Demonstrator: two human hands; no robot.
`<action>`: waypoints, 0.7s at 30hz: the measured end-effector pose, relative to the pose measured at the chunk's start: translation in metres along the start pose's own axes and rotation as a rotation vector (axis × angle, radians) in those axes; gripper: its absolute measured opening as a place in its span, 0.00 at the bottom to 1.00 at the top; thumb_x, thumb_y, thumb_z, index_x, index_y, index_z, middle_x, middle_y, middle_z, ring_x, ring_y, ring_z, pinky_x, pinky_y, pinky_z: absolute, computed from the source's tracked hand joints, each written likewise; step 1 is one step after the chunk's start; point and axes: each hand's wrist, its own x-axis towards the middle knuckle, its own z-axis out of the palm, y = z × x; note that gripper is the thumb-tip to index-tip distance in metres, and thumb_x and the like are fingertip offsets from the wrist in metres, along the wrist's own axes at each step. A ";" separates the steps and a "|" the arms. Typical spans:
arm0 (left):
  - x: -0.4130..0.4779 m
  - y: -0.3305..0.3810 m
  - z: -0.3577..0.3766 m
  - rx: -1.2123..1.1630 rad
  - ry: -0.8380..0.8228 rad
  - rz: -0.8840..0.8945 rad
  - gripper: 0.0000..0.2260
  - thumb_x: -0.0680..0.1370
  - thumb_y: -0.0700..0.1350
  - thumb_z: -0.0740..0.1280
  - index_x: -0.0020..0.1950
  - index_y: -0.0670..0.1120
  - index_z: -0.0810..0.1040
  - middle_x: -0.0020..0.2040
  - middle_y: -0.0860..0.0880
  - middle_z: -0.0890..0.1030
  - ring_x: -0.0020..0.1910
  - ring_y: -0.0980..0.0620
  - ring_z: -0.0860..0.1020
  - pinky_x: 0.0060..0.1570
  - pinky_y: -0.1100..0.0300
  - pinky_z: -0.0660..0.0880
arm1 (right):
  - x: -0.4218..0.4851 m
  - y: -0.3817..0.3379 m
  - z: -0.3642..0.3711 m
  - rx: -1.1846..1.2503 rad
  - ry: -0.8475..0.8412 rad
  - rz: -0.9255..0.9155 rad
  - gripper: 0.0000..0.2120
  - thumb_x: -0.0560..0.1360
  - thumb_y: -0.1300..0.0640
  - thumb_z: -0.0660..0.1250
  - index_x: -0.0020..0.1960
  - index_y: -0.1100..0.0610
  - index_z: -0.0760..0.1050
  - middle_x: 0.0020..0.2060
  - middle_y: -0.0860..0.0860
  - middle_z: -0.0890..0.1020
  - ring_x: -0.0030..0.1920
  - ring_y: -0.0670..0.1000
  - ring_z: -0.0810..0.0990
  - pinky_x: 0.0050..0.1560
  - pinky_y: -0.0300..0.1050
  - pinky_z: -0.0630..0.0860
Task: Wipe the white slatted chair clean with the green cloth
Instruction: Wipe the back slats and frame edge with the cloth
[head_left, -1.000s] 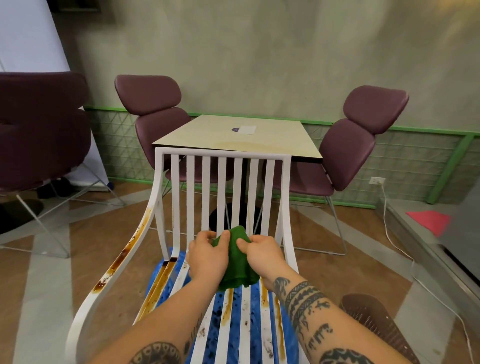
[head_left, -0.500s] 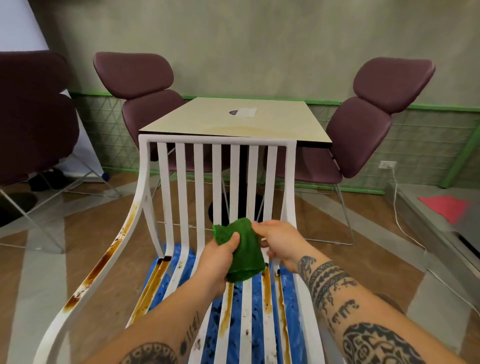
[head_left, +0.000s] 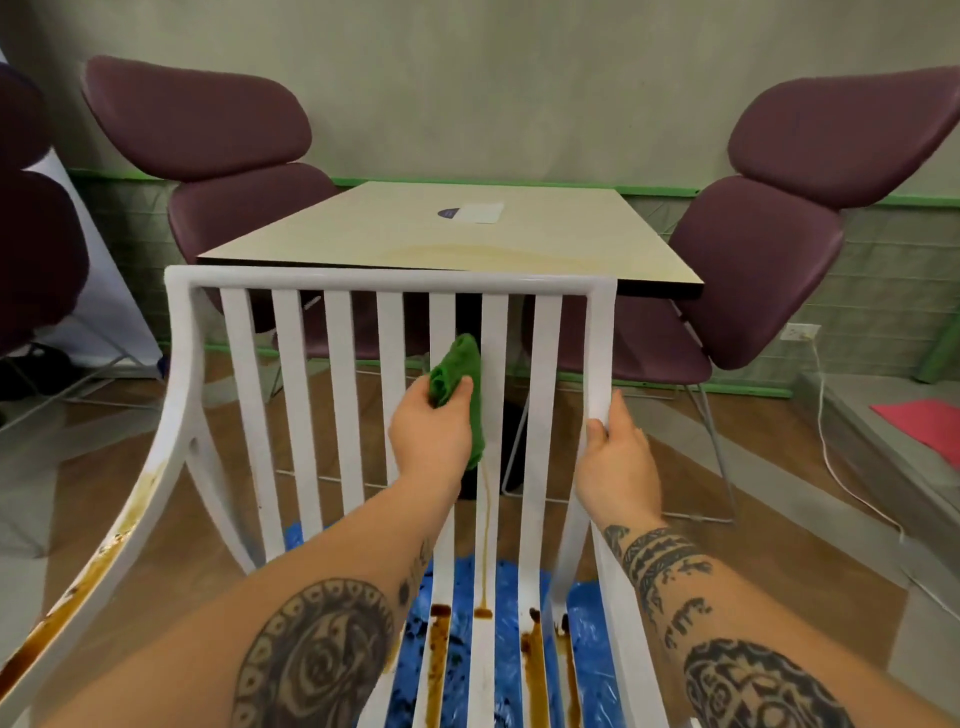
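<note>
The white slatted chair (head_left: 337, 364) stands right in front of me, its backrest facing me. Brown stains run down a middle slat, across the seat slats and along the left armrest. My left hand (head_left: 434, 431) grips the bunched green cloth (head_left: 460, 371) and holds it against the middle slats of the backrest. My right hand (head_left: 618, 457) clasps the right upright of the backrest frame.
A beige square table (head_left: 452, 244) stands just behind the chair, with a small white card on it. Two purple padded chairs (head_left: 234, 156) (head_left: 769, 260) flank the table. Blue plastic sheet (head_left: 587, 649) lies on the floor under the chair. A white cable runs along the floor at right.
My right hand let go of the cloth and took hold of the chair's right upright. My left hand lifted the cloth higher up the backrest. The view moved closer.
</note>
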 end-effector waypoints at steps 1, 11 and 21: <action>0.008 -0.002 0.008 0.035 0.014 0.042 0.01 0.78 0.52 0.71 0.48 0.58 0.81 0.45 0.52 0.84 0.46 0.51 0.83 0.50 0.50 0.82 | -0.002 0.006 0.004 0.032 0.012 0.006 0.25 0.85 0.45 0.51 0.82 0.46 0.54 0.70 0.57 0.71 0.65 0.59 0.73 0.62 0.51 0.70; 0.039 -0.035 0.028 0.443 0.084 0.357 0.13 0.78 0.48 0.70 0.62 0.48 0.82 0.54 0.48 0.80 0.53 0.47 0.79 0.53 0.50 0.79 | -0.001 0.025 0.015 0.029 0.064 -0.003 0.25 0.85 0.41 0.49 0.81 0.42 0.55 0.68 0.55 0.73 0.64 0.58 0.74 0.60 0.52 0.71; 0.009 -0.069 0.013 0.662 -0.066 0.264 0.06 0.76 0.37 0.66 0.51 0.44 0.81 0.48 0.48 0.76 0.44 0.48 0.76 0.41 0.55 0.74 | -0.005 0.022 0.015 0.016 0.062 0.024 0.25 0.85 0.41 0.48 0.81 0.43 0.54 0.67 0.55 0.73 0.62 0.57 0.75 0.56 0.51 0.71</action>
